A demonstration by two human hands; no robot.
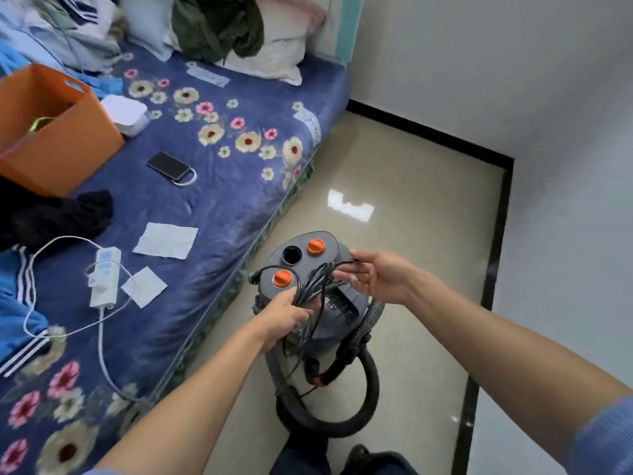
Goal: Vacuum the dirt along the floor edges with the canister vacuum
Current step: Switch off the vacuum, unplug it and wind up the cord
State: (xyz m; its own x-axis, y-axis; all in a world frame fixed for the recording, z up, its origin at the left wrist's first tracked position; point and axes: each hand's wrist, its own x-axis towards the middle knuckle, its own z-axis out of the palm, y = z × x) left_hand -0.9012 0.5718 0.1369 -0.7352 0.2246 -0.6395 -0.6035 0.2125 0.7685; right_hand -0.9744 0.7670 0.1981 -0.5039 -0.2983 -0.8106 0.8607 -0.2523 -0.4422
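Note:
A grey canister vacuum [310, 265] with two orange knobs on its lid stands on the beige floor beside the bed. A bundle of black power cord [317, 286] lies across its top. My left hand [286, 317] grips the near part of the bundle. My right hand [371, 274] pinches the far loops of the cord at the lid's right side. The black hose [359, 406] curls on the floor around the vacuum's base, and its grey ribbed end rises at the right.
The bed [212, 200] with a floral blue cover fills the left, carrying an orange box [68, 138], a phone [168, 165], a white power strip [104, 275] and clothes. A narrow floor strip [411, 186] runs ahead, bounded by a black skirting [496, 234] and white walls.

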